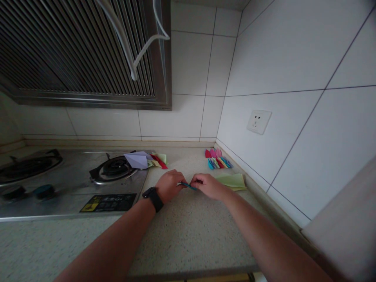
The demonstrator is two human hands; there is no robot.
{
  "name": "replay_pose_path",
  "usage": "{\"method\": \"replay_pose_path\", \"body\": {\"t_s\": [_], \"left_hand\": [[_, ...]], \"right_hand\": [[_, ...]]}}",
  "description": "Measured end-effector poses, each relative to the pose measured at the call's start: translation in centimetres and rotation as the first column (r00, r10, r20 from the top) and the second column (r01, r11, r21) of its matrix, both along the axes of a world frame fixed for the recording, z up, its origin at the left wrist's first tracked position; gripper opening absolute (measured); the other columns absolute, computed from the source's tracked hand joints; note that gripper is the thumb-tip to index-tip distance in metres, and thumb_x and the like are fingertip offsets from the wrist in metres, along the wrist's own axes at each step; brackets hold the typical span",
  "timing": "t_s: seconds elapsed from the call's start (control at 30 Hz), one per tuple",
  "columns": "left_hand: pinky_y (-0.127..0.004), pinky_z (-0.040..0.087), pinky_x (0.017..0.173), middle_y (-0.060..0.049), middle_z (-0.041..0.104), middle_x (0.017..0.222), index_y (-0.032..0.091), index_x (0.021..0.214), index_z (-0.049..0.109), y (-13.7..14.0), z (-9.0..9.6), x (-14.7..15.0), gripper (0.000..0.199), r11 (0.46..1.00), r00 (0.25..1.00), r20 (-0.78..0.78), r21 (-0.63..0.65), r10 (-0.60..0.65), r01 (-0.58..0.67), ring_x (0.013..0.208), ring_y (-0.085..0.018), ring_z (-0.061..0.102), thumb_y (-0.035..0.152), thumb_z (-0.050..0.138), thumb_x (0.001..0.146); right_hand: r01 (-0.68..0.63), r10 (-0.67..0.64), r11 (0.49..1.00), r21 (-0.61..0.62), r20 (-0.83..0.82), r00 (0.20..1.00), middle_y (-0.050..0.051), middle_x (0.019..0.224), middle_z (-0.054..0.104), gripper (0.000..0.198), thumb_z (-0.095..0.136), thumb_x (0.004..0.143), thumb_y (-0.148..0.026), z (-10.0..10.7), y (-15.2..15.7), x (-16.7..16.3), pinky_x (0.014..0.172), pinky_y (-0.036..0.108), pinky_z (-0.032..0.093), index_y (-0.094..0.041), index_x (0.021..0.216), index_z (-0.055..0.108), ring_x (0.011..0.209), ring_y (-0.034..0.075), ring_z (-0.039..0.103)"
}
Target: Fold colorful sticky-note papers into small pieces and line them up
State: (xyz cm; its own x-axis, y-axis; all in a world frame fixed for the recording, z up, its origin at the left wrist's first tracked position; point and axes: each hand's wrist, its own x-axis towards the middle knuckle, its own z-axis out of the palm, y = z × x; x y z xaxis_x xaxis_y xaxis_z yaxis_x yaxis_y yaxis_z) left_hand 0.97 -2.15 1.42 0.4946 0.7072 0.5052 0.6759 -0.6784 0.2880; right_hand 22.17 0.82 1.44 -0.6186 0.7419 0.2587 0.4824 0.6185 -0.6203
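Between my two hands, just above the speckled countertop (188, 235), is a narrow folded strip of blue paper (188, 185). My left hand (172, 184), with a black watch at its wrist, pinches the strip's left end. At the other end, the fingertips of my right hand (207, 185) are closed on the same strip. Beyond my right hand lie several small folded paper pieces (217, 159) in pink, red, blue and yellow, set in rows. A pale green paper sheet (233, 181) rests beside my right wrist, partly hidden by the hand.
On the left is a gas stove (73, 196) with burners. Paper sheets in lilac (137, 160), red and green overlap the stove's right edge. A range hood (88, 58) hangs above, with a white cable (126, 47) in front. The tiled right wall holds a socket (259, 122).
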Motion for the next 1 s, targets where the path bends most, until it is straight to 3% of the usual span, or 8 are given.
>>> {"method": "replay_pose_path", "body": {"t_s": [0.2,0.43,0.7,0.87,1.0], "left_hand": [[-0.03,0.04,0.077,-0.003,0.066,0.081,0.019,0.08,0.069,-0.2,0.2,0.2,0.003,0.998,0.999,0.008,0.05,0.042,-0.042,0.082,-0.018,0.055,0.021,0.068,0.081],[-0.031,0.04,0.076,-0.003,0.067,0.08,0.02,0.081,0.071,-0.3,0.1,0.6,0.011,0.986,0.996,-0.043,0.147,0.084,-0.077,0.079,-0.018,0.055,0.025,0.062,0.086],[-0.032,0.038,0.072,-0.005,0.066,0.074,0.021,0.084,0.068,-1.1,0.8,1.3,0.025,0.971,0.967,-0.181,0.188,0.181,-0.146,0.076,-0.018,0.057,0.03,0.046,0.095],[-0.033,0.038,0.071,-0.005,0.066,0.076,0.021,0.084,0.066,-1.3,1.0,1.4,0.02,0.971,0.958,-0.221,0.193,0.184,-0.142,0.075,-0.019,0.058,0.025,0.048,0.093],[-0.034,0.038,0.07,-0.004,0.066,0.075,0.02,0.078,0.064,-1.5,1.1,1.5,0.019,0.968,0.946,-0.259,0.206,0.196,-0.145,0.074,-0.019,0.058,0.02,0.049,0.091]], "right_hand": [[0.024,-0.029,0.974,0.223,0.018,0.999,0.001,0.072,0.062,0.008,0.059,0.083,-0.022,0.6,-0.6,-0.4,0.062,0.023,0.039,-0.018,0.083,0.066,0.065,0.012,0.053],[0.015,-0.05,0.894,0.448,0.066,0.997,0.002,0.075,0.059,0.003,0.059,0.082,-0.016,1.2,-1.2,-0.9,0.066,0.024,0.037,-0.019,0.08,0.06,0.071,0.013,0.053],[0.144,-0.208,0.817,0.559,0.052,0.977,0.003,0.073,0.057,0.01,0.059,0.079,-0.014,1.4,-1.4,-1.3,0.068,0.027,0.036,-0.02,0.072,0.055,0.075,0.017,0.052],[0.077,-0.183,0.797,0.6,0.118,0.976,0.003,0.073,0.057,0.01,0.057,0.081,-0.015,1.6,-1.5,-1.4,0.07,0.029,0.036,-0.02,0.073,0.056,0.077,0.018,0.051],[-0.051,-0.154,0.747,0.663,0.246,0.957,0.004,0.073,0.057,0.011,0.057,0.081,-0.014,1.7,-1.6,-1.4,0.07,0.03,0.035,-0.02,0.072,0.058,0.076,0.019,0.049]]}}
